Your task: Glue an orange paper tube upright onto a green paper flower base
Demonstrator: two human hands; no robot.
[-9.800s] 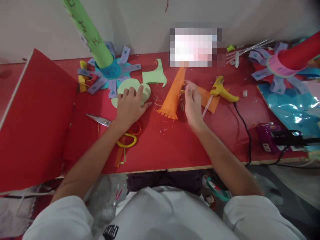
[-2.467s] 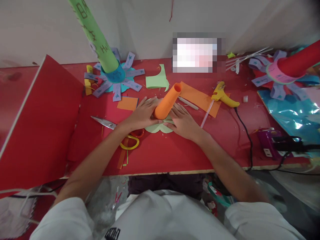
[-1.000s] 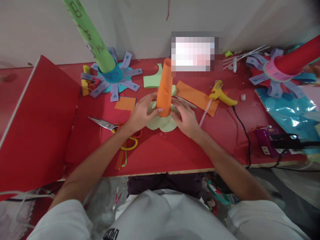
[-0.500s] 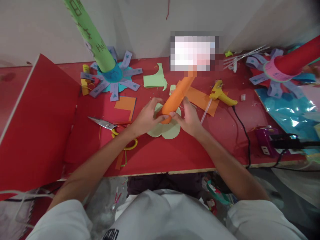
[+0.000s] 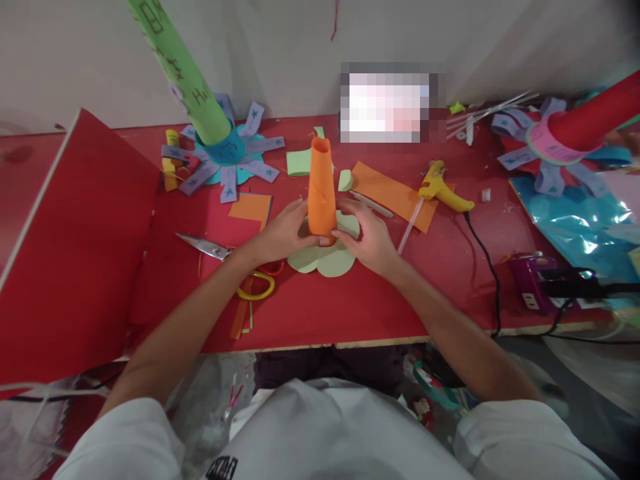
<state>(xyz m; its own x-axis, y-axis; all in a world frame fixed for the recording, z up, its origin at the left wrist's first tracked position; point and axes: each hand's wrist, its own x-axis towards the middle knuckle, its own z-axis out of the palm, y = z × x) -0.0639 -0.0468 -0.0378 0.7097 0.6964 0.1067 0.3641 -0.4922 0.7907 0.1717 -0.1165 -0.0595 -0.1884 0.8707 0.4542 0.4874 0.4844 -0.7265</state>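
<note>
Fingers (image 5: 313, 241) of your left hand (image 5: 280, 233) and right hand (image 5: 375, 243) are clamped round the lower end of the orange paper cone (image 5: 322, 190). You hold it near upright over the green scalloped paper (image 5: 336, 265), red desk (image 5: 350, 307) below. Scissors (image 5: 203, 246) partly under your left forearm (image 5: 205, 300); glue gun (image 5: 445, 190) off right.

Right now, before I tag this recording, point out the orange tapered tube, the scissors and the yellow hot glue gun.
Orange tapered tube (image 5: 322, 192): head view, midway up its side.
Scissors (image 5: 217, 251): head view, on the metal near the pivot.
Yellow hot glue gun (image 5: 441, 189): head view, middle of its body.
</note>
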